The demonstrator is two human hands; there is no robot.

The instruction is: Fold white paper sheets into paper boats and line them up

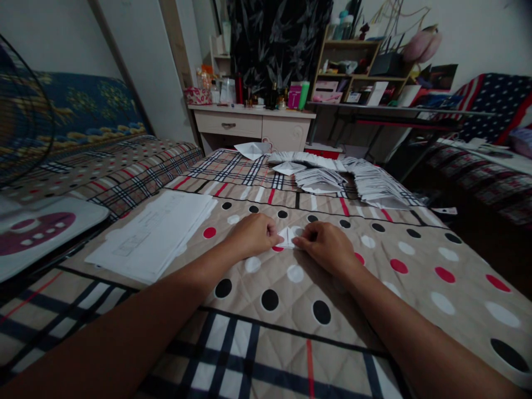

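A small folded piece of white paper (pixel 288 237) lies on the dotted bedspread between my hands. My left hand (pixel 256 234) pinches its left end, fingers curled in. At the right end, my right hand (pixel 326 244) grips it between thumb and curled fingers. A crease runs down the middle of the paper. To the left rests a stack of white paper sheets (pixel 153 233) with printed drawings. Farther back are rows of folded papers (pixel 378 185), another bundle of folded papers (pixel 319 180), and a boat-shaped folded paper (pixel 251 149).
The patterned bedspread (pixel 291 327) covers the bed. A white fan base (pixel 45 235) with a maroon panel stands at the left edge. Behind the bed are a white cabinet (pixel 245 123) with bottles on top and a desk with shelves (pixel 353 75).
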